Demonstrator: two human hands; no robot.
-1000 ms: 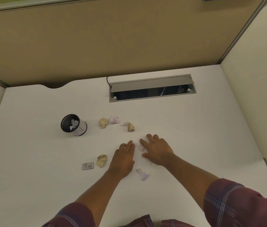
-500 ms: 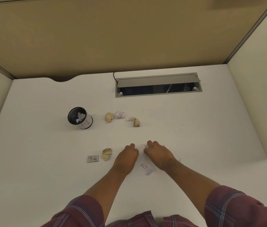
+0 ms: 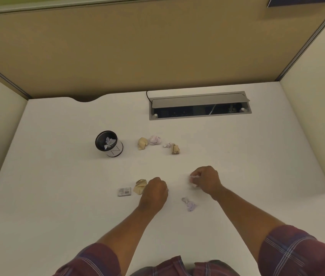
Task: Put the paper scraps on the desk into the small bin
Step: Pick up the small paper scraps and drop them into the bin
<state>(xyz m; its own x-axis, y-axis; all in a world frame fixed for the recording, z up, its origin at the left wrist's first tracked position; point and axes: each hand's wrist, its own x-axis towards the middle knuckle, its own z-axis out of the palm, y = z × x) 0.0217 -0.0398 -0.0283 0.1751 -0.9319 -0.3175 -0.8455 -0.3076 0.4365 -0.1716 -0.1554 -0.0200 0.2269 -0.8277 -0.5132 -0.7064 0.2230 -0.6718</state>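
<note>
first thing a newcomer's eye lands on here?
Probably the two hands mid-desk: the right hand is closed on a pale paper scrap, and the left hand is curled into a fist beside a tan scrap. Next, the small black-rimmed bin further back on the left, with crumpled paper already inside, and a loose row of scraps to its right.

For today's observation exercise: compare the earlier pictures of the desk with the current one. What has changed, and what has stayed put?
Both hands have gone from lying flat and together to closed fists drawn apart. The right hand now has a pale scrap in its grip; the left hand has closed beside the tan scrap, its contents unclear. The small bin, the scraps beside it and the lilac scrap have stayed put.
</note>
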